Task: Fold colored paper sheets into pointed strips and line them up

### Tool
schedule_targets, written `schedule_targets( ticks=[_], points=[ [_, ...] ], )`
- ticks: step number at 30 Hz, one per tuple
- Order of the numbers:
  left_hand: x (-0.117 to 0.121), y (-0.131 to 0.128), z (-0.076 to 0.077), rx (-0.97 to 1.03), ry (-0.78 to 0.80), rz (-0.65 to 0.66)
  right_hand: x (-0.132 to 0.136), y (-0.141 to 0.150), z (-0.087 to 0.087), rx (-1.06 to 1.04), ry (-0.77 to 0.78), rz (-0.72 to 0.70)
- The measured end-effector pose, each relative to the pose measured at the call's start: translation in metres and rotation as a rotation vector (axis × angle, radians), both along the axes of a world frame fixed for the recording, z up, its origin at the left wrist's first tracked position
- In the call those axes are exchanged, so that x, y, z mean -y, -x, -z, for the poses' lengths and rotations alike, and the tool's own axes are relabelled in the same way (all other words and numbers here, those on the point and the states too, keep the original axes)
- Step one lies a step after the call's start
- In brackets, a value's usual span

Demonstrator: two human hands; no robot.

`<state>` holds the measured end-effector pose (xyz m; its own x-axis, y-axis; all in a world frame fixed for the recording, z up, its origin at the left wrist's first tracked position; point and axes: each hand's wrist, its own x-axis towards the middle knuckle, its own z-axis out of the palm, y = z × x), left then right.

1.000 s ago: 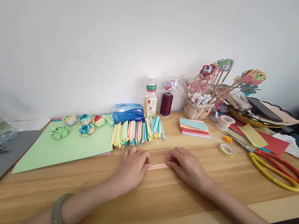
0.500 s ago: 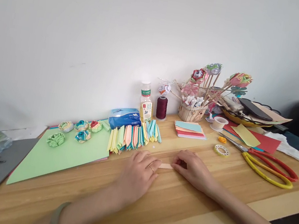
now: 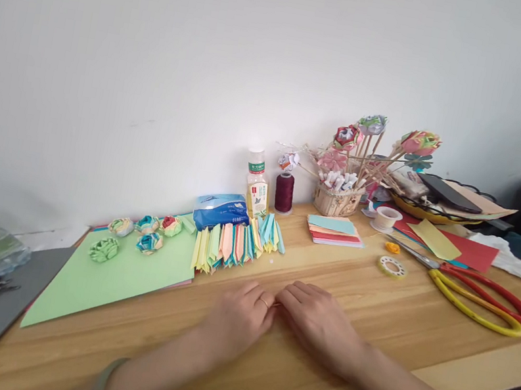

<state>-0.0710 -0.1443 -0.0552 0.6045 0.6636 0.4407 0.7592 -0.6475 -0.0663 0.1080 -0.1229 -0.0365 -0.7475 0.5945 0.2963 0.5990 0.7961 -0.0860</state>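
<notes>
We've got our left hand [image 3: 239, 319] and right hand [image 3: 316, 324] almost meeting at lower center of the frame, fingers bent and bunched together on both. A thin sliver of a paper strip [image 3: 277, 304] peeks out between them; the rest is covered, so we can't tell who's pinching it. Our folded paper pieces [image 3: 232, 243] sit mid-frame, just above the left hand, with scissors [image 3: 443, 268] off at right.

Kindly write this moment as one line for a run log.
left hand: beside right hand | grasp: hidden | scissors: lying at right | paper stack: beyond hands
</notes>
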Motion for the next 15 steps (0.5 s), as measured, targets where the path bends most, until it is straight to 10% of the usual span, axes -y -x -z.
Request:
schedule_targets(
  ticks=[15],
  points=[
    [0.002, 0.000, -0.024, 0.767, 1.105, -0.080, -0.008, -0.044, -0.021, -0.282, 0.934, 0.035]
  ],
)
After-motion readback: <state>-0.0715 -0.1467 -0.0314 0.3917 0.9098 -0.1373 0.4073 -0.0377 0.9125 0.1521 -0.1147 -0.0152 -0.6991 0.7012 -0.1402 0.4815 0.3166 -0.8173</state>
